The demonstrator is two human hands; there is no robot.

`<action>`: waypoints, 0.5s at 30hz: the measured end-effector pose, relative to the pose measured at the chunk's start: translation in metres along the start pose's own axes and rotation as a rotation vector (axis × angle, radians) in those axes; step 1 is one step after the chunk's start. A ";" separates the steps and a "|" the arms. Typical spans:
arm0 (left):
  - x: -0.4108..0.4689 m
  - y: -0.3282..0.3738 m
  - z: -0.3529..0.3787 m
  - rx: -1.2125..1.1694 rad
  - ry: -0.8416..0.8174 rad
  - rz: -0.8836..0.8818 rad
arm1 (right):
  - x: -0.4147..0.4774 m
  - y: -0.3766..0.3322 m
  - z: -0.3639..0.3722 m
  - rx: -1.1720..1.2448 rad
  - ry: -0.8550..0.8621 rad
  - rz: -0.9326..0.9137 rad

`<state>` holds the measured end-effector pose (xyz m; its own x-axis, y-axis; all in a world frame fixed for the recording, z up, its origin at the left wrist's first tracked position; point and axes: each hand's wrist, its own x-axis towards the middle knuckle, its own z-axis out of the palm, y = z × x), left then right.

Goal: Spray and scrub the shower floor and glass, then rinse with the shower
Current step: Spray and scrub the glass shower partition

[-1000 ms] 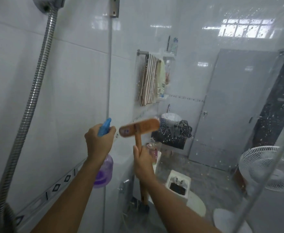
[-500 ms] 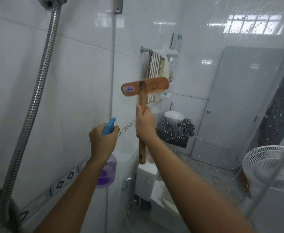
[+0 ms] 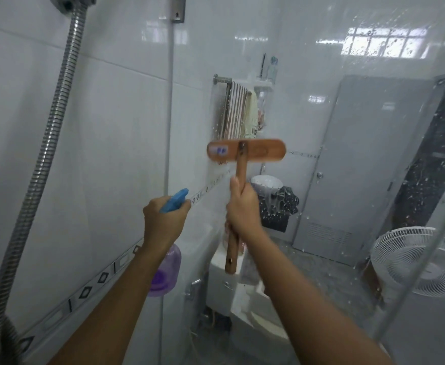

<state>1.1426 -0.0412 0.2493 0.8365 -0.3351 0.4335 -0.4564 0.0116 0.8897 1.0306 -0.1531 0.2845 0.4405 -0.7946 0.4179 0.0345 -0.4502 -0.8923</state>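
Right hand wrapped tight round the straight wooden handle of an orange flat-backed scrub brush, head crosswise, up against the wet, droplet-speckled clear glass panel. Left hand grips the neck of a translucent purple round plastic spray bottle, blue trigger nozzle. Ribbed chrome metal shower hose hangs on glossy white tile at left.

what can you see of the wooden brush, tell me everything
The brush is T-shaped and looks like orange-brown wood: a wide flat head with rounded ends across a straight handle. The head's back faces the camera, a bluish sticker on its left half; bristles are hidden. It stands upright, head level, before the spattered glass; contact is unclear. The right hand grips the handle's middle; a small hole shows near its lower end.
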 end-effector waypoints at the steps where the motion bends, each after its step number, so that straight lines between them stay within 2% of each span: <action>1: 0.000 0.001 0.002 -0.010 -0.020 -0.030 | 0.011 -0.021 -0.011 0.030 0.007 -0.012; 4: -0.003 -0.001 0.004 -0.003 -0.022 -0.047 | 0.031 -0.054 -0.032 0.079 0.002 -0.033; 10: -0.004 0.001 -0.005 0.044 -0.150 0.008 | 0.026 -0.044 -0.026 0.009 0.003 -0.069; 13: 0.002 0.003 -0.009 -0.004 -0.106 -0.064 | 0.030 -0.036 -0.013 0.001 -0.033 -0.054; 15: 0.005 0.004 -0.011 -0.038 -0.055 -0.023 | 0.031 -0.028 -0.002 -0.007 -0.049 -0.051</action>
<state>1.1483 -0.0323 0.2562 0.8284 -0.3870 0.4050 -0.4243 0.0384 0.9047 1.0418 -0.1660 0.3231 0.4814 -0.7500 0.4535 0.0513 -0.4925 -0.8688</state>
